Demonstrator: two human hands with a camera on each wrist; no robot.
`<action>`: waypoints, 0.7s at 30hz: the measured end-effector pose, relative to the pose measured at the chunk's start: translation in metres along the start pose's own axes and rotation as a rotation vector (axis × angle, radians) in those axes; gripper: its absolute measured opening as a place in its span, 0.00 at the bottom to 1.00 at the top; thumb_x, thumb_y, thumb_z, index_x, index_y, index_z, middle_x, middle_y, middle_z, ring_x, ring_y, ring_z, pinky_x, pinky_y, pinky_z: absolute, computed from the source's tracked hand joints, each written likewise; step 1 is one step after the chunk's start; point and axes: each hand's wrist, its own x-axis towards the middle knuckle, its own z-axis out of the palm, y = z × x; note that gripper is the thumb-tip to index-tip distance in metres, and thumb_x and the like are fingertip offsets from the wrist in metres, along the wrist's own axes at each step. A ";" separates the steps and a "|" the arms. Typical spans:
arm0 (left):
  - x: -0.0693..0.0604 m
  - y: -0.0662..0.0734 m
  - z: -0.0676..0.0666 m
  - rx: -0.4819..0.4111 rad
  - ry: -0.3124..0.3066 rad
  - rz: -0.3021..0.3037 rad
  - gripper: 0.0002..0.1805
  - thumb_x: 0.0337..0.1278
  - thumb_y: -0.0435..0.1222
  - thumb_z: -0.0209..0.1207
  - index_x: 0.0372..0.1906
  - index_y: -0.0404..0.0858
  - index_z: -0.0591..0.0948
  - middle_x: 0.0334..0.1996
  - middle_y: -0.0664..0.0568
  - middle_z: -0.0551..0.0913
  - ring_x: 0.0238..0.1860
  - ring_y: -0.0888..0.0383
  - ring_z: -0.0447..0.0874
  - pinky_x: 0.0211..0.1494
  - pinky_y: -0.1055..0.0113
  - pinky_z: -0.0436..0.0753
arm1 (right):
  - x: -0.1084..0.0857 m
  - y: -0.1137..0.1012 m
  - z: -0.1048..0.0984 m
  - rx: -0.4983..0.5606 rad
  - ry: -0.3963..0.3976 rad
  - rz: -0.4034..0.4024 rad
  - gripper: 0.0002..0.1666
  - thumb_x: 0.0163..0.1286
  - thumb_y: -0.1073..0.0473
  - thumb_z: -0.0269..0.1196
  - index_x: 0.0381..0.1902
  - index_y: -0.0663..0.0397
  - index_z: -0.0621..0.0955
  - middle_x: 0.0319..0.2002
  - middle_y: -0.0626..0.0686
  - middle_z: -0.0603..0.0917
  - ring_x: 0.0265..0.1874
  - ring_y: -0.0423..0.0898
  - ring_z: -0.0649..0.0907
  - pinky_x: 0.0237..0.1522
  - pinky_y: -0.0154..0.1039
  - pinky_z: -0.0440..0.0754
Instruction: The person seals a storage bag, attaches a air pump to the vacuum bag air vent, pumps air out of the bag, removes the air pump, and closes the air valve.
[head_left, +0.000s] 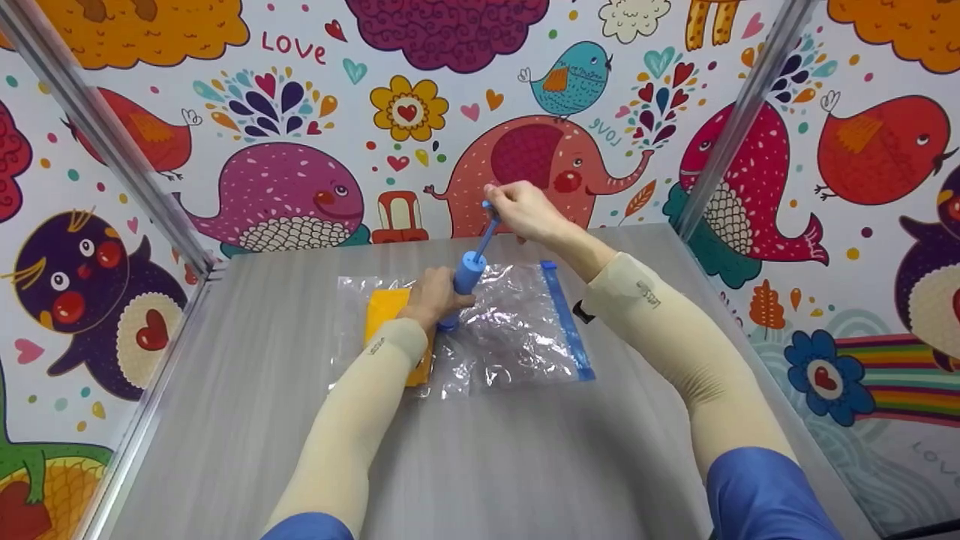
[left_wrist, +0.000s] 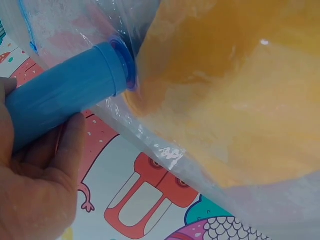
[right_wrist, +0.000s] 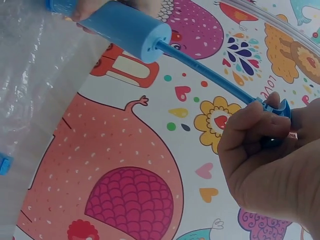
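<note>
Okay, left hand (head_left: 433,295) grips the pump (head_left: 470,271) on the bag (head_left: 517,337), right hand (head_left: 527,210) its raised handle (right_wrist: 284,108). I'd stroke straight, base (left_wrist: 111,69) flush against the bag.

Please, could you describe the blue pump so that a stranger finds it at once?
On the grey table lies a clear plastic bag. Near its middle is the blue pump, its barrel in the left hand, its handle in the right hand. Unlike the bag and the yellow item inside, it is a tilted cylinder with a thin rod.
</note>
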 end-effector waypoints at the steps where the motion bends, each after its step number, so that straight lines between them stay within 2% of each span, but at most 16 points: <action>1: 0.000 0.000 0.000 0.000 -0.001 0.002 0.24 0.68 0.46 0.78 0.57 0.33 0.89 0.53 0.39 0.95 0.54 0.42 0.96 0.69 0.43 0.91 | 0.000 0.002 0.002 -0.003 -0.007 0.004 0.30 0.92 0.40 0.50 0.35 0.50 0.85 0.26 0.44 0.74 0.24 0.41 0.70 0.22 0.35 0.76; 5: -0.001 0.001 0.000 0.010 0.004 0.016 0.25 0.67 0.46 0.78 0.57 0.32 0.89 0.53 0.38 0.95 0.53 0.41 0.96 0.68 0.43 0.92 | 0.001 0.009 0.012 -0.013 -0.036 0.004 0.31 0.93 0.41 0.50 0.36 0.53 0.86 0.27 0.44 0.76 0.22 0.40 0.69 0.21 0.34 0.75; 9: 0.001 0.000 0.002 0.029 0.010 0.033 0.25 0.66 0.46 0.79 0.57 0.32 0.89 0.52 0.38 0.95 0.53 0.41 0.97 0.68 0.44 0.92 | 0.002 0.017 0.021 -0.066 -0.056 -0.016 0.32 0.93 0.41 0.49 0.38 0.56 0.87 0.28 0.44 0.77 0.22 0.39 0.70 0.20 0.34 0.76; 14: 0.001 0.000 0.002 0.041 -0.005 0.039 0.25 0.68 0.47 0.78 0.57 0.33 0.90 0.50 0.40 0.96 0.51 0.43 0.96 0.68 0.45 0.92 | 0.002 0.024 0.033 -0.103 -0.077 -0.006 0.32 0.93 0.41 0.49 0.40 0.56 0.89 0.32 0.46 0.81 0.19 0.39 0.72 0.19 0.33 0.78; 19: 0.000 0.001 0.002 0.069 0.007 0.042 0.26 0.67 0.48 0.78 0.59 0.34 0.89 0.51 0.41 0.96 0.51 0.43 0.95 0.69 0.44 0.92 | 0.002 0.030 0.042 -0.111 -0.117 -0.001 0.33 0.94 0.41 0.48 0.43 0.61 0.87 0.26 0.45 0.75 0.19 0.38 0.73 0.20 0.33 0.81; 21: 0.000 0.001 0.003 0.083 0.016 0.046 0.26 0.67 0.48 0.78 0.59 0.35 0.89 0.51 0.41 0.96 0.51 0.43 0.95 0.69 0.44 0.92 | 0.003 0.032 0.046 -0.117 -0.129 -0.006 0.33 0.94 0.42 0.47 0.42 0.60 0.87 0.25 0.44 0.74 0.19 0.37 0.72 0.20 0.33 0.81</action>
